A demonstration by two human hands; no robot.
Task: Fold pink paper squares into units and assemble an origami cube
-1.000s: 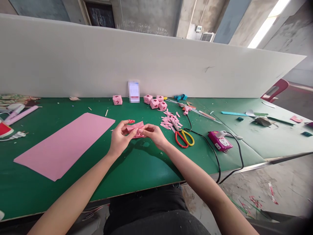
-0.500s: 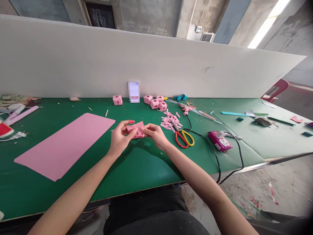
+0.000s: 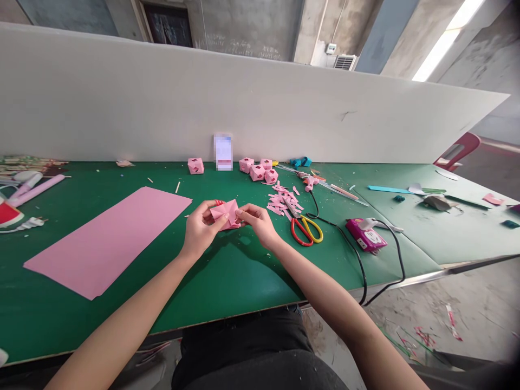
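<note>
A piece of folded pink paper (image 3: pixel 228 212) is held just above the green table, in front of me. My left hand (image 3: pixel 202 225) grips its left side, thumb on the near face and fingers behind. On the right edge my right hand (image 3: pixel 257 221) pinches the paper between thumb and fingertips. Several finished-looking pink paper boxes (image 3: pixel 257 173) stand beyond, and another pink box (image 3: pixel 195 166) sits left of the blurred phone (image 3: pixel 223 153). Pink paper scraps (image 3: pixel 280 201) lie right of my hands, with scissors (image 3: pixel 305 227) with red and yellow handles partly over them.
A large pink sheet (image 3: pixel 109 241) lies on the left of the green table (image 3: pixel 195 303). A pink glue gun (image 3: pixel 311 183) rests at the back right, and a black cable loops near a purple box (image 3: pixel 365 234). A white board (image 3: pixel 252 108) stands along the back.
The folded paper has opened a little and its top point stands higher. My right fingers have shifted slightly along its right edge. The rest of the table looks the same.
</note>
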